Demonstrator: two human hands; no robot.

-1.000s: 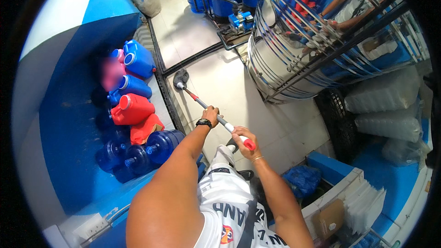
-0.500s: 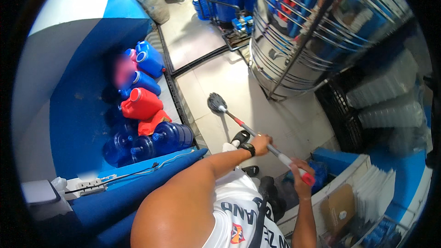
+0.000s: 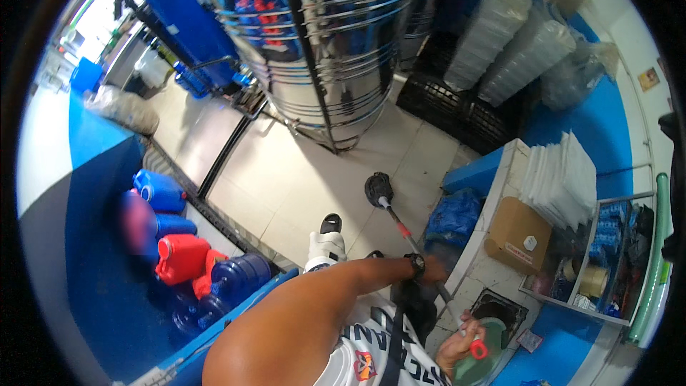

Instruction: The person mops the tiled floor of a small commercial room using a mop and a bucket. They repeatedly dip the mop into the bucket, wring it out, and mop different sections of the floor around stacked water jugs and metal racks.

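Observation:
A mop [image 3: 379, 189] with a dark grey, round, shaggy head rests on the pale tiled floor, its handle slanting back toward me. My left hand [image 3: 434, 270], smeared by motion, is closed round the middle of the handle below a black wristwatch. At the handle's red end, my right hand [image 3: 461, 342] has its fingers wrapped round the shaft. Under that hand is a green basin [image 3: 489, 357], partly hidden, beside a dark square recess [image 3: 500, 309] in the tiles.
A large steel tank [image 3: 336, 93] with metal bands stands ahead. Red and blue jugs [image 3: 182, 257] and large blue bottles [image 3: 239, 275] line the left side. A blue plastic bag [image 3: 454, 216], a cardboard box [image 3: 518, 236] and black crates [image 3: 461, 111] are at right.
My view has swung to the right. The mop head now lies farther right, near the blue bag, with both hands still on the handle. The green basin has come into view.

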